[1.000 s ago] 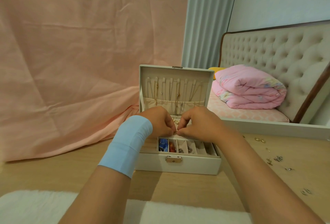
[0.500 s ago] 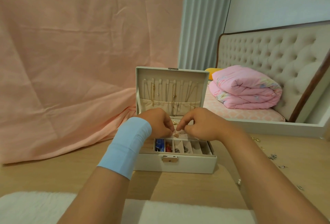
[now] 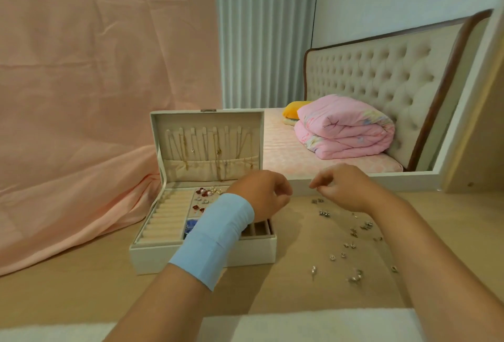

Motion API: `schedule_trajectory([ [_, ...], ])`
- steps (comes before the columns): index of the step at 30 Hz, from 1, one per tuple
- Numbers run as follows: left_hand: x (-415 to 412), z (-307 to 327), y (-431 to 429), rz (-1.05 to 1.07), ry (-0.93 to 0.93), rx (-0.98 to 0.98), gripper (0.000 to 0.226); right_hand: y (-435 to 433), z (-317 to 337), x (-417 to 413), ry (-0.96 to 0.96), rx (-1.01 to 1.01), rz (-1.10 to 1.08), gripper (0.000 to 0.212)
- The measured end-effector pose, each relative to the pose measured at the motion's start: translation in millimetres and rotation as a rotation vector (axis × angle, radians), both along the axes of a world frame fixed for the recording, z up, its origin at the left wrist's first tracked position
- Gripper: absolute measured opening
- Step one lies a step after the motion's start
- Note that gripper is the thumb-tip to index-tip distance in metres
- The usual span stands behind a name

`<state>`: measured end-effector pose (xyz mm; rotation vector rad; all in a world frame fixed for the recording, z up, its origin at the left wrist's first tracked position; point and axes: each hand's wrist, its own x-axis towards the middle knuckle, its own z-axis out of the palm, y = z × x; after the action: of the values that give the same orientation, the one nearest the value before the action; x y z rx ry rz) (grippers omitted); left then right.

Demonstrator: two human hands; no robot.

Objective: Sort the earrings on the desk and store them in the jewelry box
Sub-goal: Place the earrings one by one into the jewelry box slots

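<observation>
Right, what matters for the next move is where the loose earrings [image 3: 324, 213] lie: they are on the table [image 3: 286, 303] under and beyond my right hand [image 3: 346, 189]. The scatter starts with a pair just below that hand's fingertips [image 3: 313, 185] and trails away toward me and to the right. That makes the right hand the nearer one, with the left hand [image 3: 261, 194] a reach away across the gap between the two. The box [image 3: 163, 257] sits open to the left of both hands with its long side running left to right. Its lid is upright and some earrings are already in the rear trays, just left of the left hand. The left hand hangs over the box's right rear corner, back toward me, with a blue wristband [image 3: 215, 235] crossing the front trays. Its fingers are loosely curled and I see nothing in them. The right hand hovers off the table with the wrist raised, its knuckles up and its fingers bent down and left. Its thumb and forefinger tips are drawn close together, but I cannot tell whether something small is pinched there. I judge the sensible pick is that nearest pair, taken by lowering the right hand, and the carry to the box would then go left. The pieces are tiny and lie near each other, so a pinch could catch the wrong one or nudge its neighbours.
</observation>
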<state>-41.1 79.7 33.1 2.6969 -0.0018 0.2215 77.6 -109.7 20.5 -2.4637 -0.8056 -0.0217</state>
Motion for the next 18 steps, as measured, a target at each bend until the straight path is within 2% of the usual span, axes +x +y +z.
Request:
schedule_trajectory([
  [3,21.4,-4.1,-24.2,-0.022,0.046,0.056,0.021,-11.6,-19.4,10.2,0.055,-0.090,-0.056,0.024],
  [6,42.6,-9.8,-43.9,-0.019,0.077,0.099,0.024,-15.6,-35.2,15.6,0.132,-0.092,-0.093,0.016],
  [9,64.8,-20.0,-58.9,-0.005,0.150,0.141,0.032,-16.9,-40.1,17.5,0.118,-0.136,-0.114,0.017],
  [12,85.1,-32.8,-69.7,0.018,0.229,0.157,0.041,-18.1,-41.6,19.0,0.096,-0.166,-0.135,0.008],
  [18,99.8,-47.7,-78.4,0.079,0.239,0.170,0.031,-24.8,-45.2,26.1,0.094,-0.131,-0.180,0.007],
])
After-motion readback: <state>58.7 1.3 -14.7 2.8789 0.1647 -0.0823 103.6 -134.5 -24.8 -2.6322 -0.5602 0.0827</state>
